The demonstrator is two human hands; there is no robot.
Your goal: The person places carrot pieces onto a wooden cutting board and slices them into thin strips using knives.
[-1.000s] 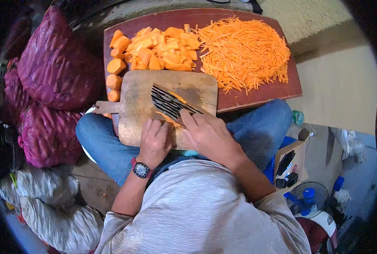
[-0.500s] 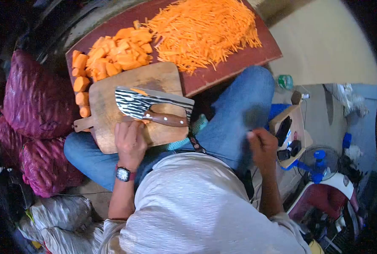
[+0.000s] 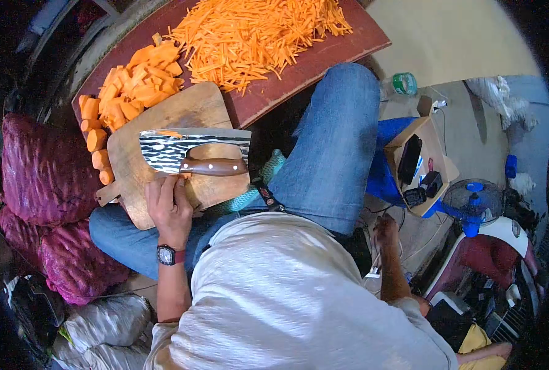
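A cleaver with a black-and-white striped blade point(image 3: 162, 151) and brown riveted handle lies flat on the wooden cutting board point(image 3: 197, 102). A carrot strip clings to its blade. My left hand point(image 3: 168, 206), wearing a watch, rests over the board's near edge, fingers stretched toward the handle and holding nothing visible. Low beside my bent knee is my right hand point(image 3: 386, 231); its fingers are hidden from view. Past the board, cut carrot pieces point(image 3: 140, 83), thick carrot chunks point(image 3: 97, 140) and a heap of carrot shreds point(image 3: 256, 40) sit on a dark red board point(image 3: 286, 91).
Purple mesh sacks point(image 3: 46, 172) stand at the left, with pale bags point(image 3: 111, 320) below them. On the right are an open carton point(image 3: 438, 163) of small items, a fan point(image 3: 471, 203), cables and a green tape roll point(image 3: 404, 83). Another person's limb point(image 3: 487, 354) shows lower right.
My right hand has dropped lower, beside my leg; the dark blurred shape near it is gone. My left fingers have straightened slightly. The whole view has shifted.
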